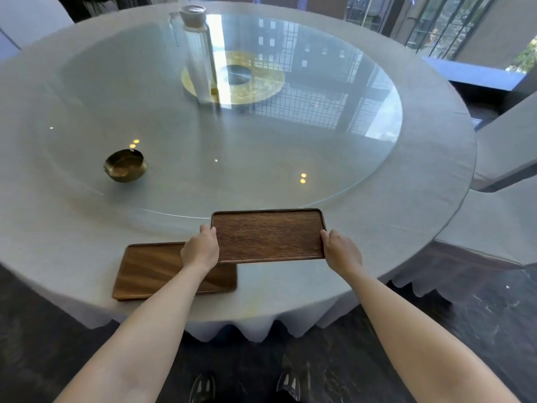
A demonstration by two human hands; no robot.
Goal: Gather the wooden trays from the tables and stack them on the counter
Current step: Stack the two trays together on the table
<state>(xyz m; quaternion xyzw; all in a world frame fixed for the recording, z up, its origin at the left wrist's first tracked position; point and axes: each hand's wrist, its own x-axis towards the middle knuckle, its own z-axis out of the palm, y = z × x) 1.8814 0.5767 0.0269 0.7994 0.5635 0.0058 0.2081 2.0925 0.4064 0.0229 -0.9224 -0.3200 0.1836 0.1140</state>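
Observation:
A dark wooden tray hangs over the near part of the round table, held level by both short ends. My left hand grips its left end and my right hand grips its right end. A second, lighter wooden tray lies flat on the grey tablecloth to the left. The held tray's near-left corner and my left hand and forearm cover part of the lying tray.
A round glass turntable fills the table's middle, with a brass bowl at its near left and a tall glass bottle near the centre. Covered chairs stand at the right. My shoes are on the dark floor.

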